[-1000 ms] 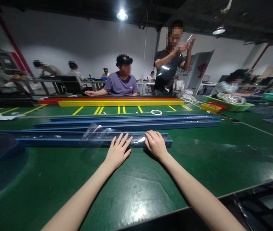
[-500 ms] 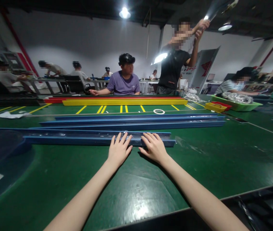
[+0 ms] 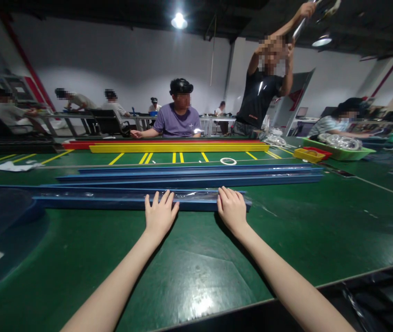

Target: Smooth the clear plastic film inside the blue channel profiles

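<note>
A long blue channel strip (image 3: pixel 113 200) lies across the green table (image 3: pixel 303 230) in front of me, with clear plastic film (image 3: pixel 196 195) lying flat along its top. My left hand (image 3: pixel 160 216) rests on its near edge with fingers spread flat. My right hand (image 3: pixel 231 210) presses the strip near its right end, fingers stretched out and close together. Neither hand grips anything.
More blue strips (image 3: pixel 189 175) lie behind, then a yellow strip (image 3: pixel 177 148) and a red one. A tape ring (image 3: pixel 228 161) sits mid-table. Yellow and green trays (image 3: pixel 331 152) stand at right. A seated person (image 3: pixel 178 115) and a standing person (image 3: pixel 264 92) are opposite.
The raised, crumpled film has been flattened onto the strip. My hands have slid apart along it, the left one leftward and the right one toward the strip's end. The standing person raised both arms.
</note>
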Motion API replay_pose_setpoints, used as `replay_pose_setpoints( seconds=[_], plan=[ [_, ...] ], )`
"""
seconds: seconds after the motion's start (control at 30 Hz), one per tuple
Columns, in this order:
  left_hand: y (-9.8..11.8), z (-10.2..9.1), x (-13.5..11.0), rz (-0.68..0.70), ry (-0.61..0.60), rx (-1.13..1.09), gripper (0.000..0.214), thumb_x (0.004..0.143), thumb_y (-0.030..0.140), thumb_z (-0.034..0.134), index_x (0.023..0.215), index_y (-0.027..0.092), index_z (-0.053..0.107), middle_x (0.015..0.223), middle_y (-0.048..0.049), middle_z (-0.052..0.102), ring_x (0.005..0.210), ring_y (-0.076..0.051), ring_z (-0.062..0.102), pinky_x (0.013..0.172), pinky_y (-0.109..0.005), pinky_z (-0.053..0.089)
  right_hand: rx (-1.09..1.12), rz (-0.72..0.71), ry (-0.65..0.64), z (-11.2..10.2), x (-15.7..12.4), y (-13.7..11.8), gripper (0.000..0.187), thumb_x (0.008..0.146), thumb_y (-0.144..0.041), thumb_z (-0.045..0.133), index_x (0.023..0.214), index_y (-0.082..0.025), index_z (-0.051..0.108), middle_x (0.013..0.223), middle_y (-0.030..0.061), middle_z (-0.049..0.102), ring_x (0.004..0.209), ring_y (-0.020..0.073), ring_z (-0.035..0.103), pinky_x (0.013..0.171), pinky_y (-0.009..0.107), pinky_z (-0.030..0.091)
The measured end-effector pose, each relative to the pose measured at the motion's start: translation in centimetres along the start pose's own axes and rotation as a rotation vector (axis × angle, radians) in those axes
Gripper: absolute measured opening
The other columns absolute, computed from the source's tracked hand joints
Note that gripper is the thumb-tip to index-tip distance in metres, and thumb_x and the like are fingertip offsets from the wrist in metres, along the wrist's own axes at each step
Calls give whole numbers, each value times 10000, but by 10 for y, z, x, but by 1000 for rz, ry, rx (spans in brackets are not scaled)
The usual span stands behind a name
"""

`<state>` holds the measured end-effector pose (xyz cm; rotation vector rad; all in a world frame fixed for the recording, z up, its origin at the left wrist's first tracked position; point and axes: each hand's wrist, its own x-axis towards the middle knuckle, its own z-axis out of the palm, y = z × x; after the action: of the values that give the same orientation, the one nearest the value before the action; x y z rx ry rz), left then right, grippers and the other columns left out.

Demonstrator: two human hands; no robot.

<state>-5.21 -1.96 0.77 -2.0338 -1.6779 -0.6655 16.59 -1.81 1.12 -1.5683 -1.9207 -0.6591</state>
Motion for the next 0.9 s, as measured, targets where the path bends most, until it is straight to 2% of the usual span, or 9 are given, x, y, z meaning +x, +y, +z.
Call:
replay_pose_setpoints(
  seconds=[0.1, 0.27, 0.4, 0.53, 0.67, 0.9],
  plan=[
    [0, 1, -2, 31, 18, 14, 414, 821, 337, 353, 1174, 169, 492, 1231, -97, 475, 1127, -313, 406, 957, -528, 176, 20, -61, -72, 5, -2, 0, 369, 842, -261, 306, 1098, -116, 530, 1114, 121, 558, 1050, 215, 466, 856, 350, 327],
    [9, -3, -5, 237, 18, -44, 452, 816, 235, 348, 1266, 200, 372, 1331, -66, 346, 1211, -243, 318, 995, -459, 177, 38, -144, -138, 9, -5, -2, 422, 843, -338, 307, 1158, -124, 491, 1205, 136, 486, 1138, 234, 396, 899, 367, 317],
    [20, -3, -6, 346, -23, -98, 455, 799, 233, 384, 1254, 226, 387, 1307, -44, 389, 1200, -221, 337, 987, -419, 223, 56, -205, -164, 5, -6, -7, 453, 822, -374, 352, 1194, -135, 453, 1245, 151, 441, 1170, 250, 355, 915, 405, 302],
    [25, -1, -6, 289, -48, -91, 413, 789, 225, 393, 1196, 217, 458, 1247, -55, 465, 1150, -236, 397, 947, -426, 273, 101, -234, -210, -3, -5, -13, 426, 836, -356, 324, 1189, -157, 455, 1219, 105, 480, 1155, 218, 373, 936, 389, 283],
    [22, 0, -6, 214, -23, -32, 378, 787, 212, 381, 1142, 182, 509, 1189, -84, 517, 1109, -264, 431, 926, -451, 281, 127, -222, -184, -7, -3, -14, 405, 837, -361, 326, 1149, -160, 487, 1189, 86, 510, 1147, 206, 380, 952, 383, 255],
    [6, -4, -2, 56, 24, 134, 321, 778, 244, 381, 1024, 158, 568, 1062, -107, 589, 998, -308, 495, 876, -494, 297, 92, -73, -83, -8, 1, -5, 349, 843, -353, 319, 1023, -164, 551, 1094, 93, 566, 1026, 197, 465, 873, 357, 290]
  ],
)
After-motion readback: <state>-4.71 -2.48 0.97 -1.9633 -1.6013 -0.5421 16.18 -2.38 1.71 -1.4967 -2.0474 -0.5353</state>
